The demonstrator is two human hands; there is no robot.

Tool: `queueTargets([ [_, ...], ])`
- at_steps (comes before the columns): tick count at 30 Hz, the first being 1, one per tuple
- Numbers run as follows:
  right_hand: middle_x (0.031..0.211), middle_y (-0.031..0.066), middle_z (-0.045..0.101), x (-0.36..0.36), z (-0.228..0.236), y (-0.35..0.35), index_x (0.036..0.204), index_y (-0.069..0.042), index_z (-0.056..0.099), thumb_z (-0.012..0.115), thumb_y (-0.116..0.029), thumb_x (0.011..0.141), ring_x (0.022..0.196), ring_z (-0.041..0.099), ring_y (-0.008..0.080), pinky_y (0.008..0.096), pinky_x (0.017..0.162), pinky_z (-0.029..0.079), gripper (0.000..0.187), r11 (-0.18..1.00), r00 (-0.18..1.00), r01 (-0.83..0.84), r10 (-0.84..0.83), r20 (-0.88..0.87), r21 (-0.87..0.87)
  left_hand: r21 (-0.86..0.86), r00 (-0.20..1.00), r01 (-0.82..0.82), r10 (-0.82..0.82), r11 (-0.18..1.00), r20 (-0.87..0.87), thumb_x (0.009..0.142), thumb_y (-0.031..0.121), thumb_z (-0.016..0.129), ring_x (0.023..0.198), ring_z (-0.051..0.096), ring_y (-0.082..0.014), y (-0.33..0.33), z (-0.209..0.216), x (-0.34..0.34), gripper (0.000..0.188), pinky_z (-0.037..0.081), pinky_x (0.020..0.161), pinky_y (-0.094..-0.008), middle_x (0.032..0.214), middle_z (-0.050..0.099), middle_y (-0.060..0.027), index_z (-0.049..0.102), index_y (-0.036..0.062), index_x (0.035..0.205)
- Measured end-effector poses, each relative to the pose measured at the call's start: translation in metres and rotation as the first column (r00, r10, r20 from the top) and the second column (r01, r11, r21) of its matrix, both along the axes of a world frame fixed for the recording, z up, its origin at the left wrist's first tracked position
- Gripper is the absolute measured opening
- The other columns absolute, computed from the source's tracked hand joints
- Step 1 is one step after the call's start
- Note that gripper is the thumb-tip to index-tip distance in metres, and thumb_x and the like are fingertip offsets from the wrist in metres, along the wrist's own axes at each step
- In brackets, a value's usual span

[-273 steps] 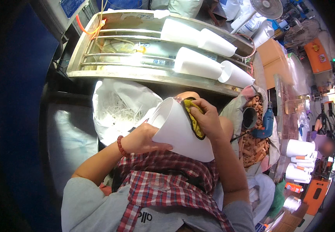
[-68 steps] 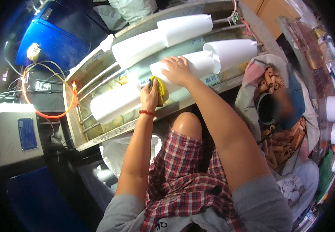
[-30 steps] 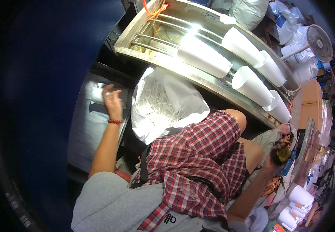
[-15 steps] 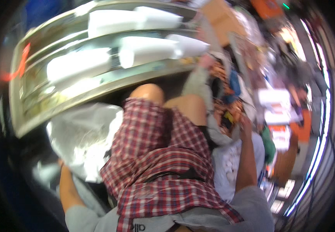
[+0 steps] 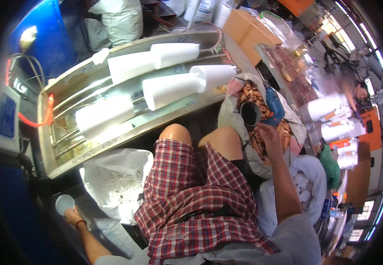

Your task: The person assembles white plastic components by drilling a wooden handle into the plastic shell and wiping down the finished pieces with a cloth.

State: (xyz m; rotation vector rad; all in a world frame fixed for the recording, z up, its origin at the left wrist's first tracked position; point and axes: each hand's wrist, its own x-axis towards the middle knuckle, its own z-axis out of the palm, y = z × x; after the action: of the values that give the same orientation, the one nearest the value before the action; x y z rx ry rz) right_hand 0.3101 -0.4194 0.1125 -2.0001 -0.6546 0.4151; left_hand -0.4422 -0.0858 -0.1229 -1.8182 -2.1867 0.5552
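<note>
My left hand [image 5: 72, 216] grips a round pale lid-like thing [image 5: 65, 204], low at the left, beside a white bag of thin shreds [image 5: 125, 187]. My right hand [image 5: 269, 136] has curled fingers over an open sack [image 5: 230, 110] of short brown tubes [image 5: 286, 134]; what they hold, if anything, does not show. Next to its fingertips stands a dark round cup-like container [image 5: 249, 113], with a blue power tool [image 5: 272, 106] behind. In front of my knees, white rolls [image 5: 172, 91] lie along metal rods in a long trough [image 5: 96, 152].
A white sack of round white pieces [image 5: 304, 185] stands by my right forearm. Farther right are a worn table [image 5: 287, 70], stacked white rolls [image 5: 326, 108] and another person [image 5: 348, 88]. A cardboard box [image 5: 249, 33] is behind the sack; a red hose [image 5: 50, 110] hangs at the trough's left end.
The view has shifted and sharpened. My left hand, mostly out of sight earlier, now shows with the round pale thing in it. My right hand stays by the sack of brown tubes.
</note>
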Motion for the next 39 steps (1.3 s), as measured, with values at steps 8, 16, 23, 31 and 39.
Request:
queueTargets([
  [8, 0.100, 0.0076, 0.064, -0.106, -0.030, 0.084, 0.106, -0.002, 0.059, 0.053, -0.011, 0.092, 0.088, 0.062, 0.0159, 0.0282, 0.078, 0.048, 0.017, 0.857, 0.829, -0.471, 0.512, -0.226, 0.210, 0.338, 0.574, -0.762, 0.334, 0.552, 0.748, 0.090, 0.046, 0.053, 0.080, 0.064, -0.0302, -0.093, 0.021, -0.056, 0.047, 0.050, 0.074, -0.0430, 0.090, 0.066, -0.0134, 0.063, 0.0007, 0.095],
  [16, 0.132, 0.0064, 0.047, -0.251, 0.001, 0.124, 0.122, -0.015, 0.050, 0.063, -0.023, 0.084, 0.126, 0.040, 0.0244, 0.0509, 0.110, 0.020, 0.041, 0.344, 0.260, -0.939, 0.675, 0.691, 0.017, -0.330, -0.534, -0.756, -0.240, 0.565, 0.811, 0.091, 0.047, 0.053, 0.080, 0.064, -0.0262, -0.103, 0.070, -0.007, 0.049, 0.050, 0.073, -0.0402, 0.090, 0.066, -0.0122, 0.064, 0.0002, 0.095],
  [23, 0.118, 0.0021, 0.054, -0.273, -0.019, 0.125, 0.123, -0.016, 0.049, 0.067, -0.034, 0.080, 0.118, 0.049, 0.0181, 0.0564, 0.110, 0.013, 0.049, 0.273, 0.078, -0.956, 0.594, 0.801, -0.110, -0.490, -0.273, -0.237, 0.426, 0.839, 0.862, 0.091, 0.046, 0.053, 0.066, 0.059, -0.0162, -0.097, 0.154, 0.199, 0.050, 0.048, 0.059, -0.0322, 0.078, 0.064, -0.0078, 0.065, -0.0021, 0.091],
  [31, 0.095, 0.0030, 0.063, -0.263, -0.025, 0.116, 0.132, -0.008, 0.043, 0.064, -0.026, 0.081, 0.095, 0.062, 0.0199, 0.0519, 0.111, 0.014, 0.057, 0.287, 0.154, -0.954, 0.715, 0.682, -0.085, -0.522, -0.289, -0.008, 0.498, 0.853, 0.818, 0.093, 0.043, 0.051, 0.073, 0.062, -0.0180, -0.094, 0.105, 0.235, 0.050, 0.049, 0.063, -0.0313, 0.087, 0.066, -0.0119, 0.063, -0.0053, 0.098],
  [39, 0.100, -0.0012, 0.065, -0.284, -0.023, 0.118, 0.131, -0.019, 0.047, 0.057, -0.021, 0.087, 0.105, 0.059, 0.0170, 0.0553, 0.109, 0.013, 0.045, 0.287, 0.030, -0.938, 0.631, 0.775, -0.197, -0.652, -0.568, 0.058, 0.562, 0.756, 0.602, 0.092, 0.049, 0.049, 0.089, 0.062, -0.0199, -0.108, 0.085, 0.224, 0.055, 0.050, 0.079, -0.0332, 0.100, 0.065, -0.0117, 0.058, -0.0017, 0.111],
])
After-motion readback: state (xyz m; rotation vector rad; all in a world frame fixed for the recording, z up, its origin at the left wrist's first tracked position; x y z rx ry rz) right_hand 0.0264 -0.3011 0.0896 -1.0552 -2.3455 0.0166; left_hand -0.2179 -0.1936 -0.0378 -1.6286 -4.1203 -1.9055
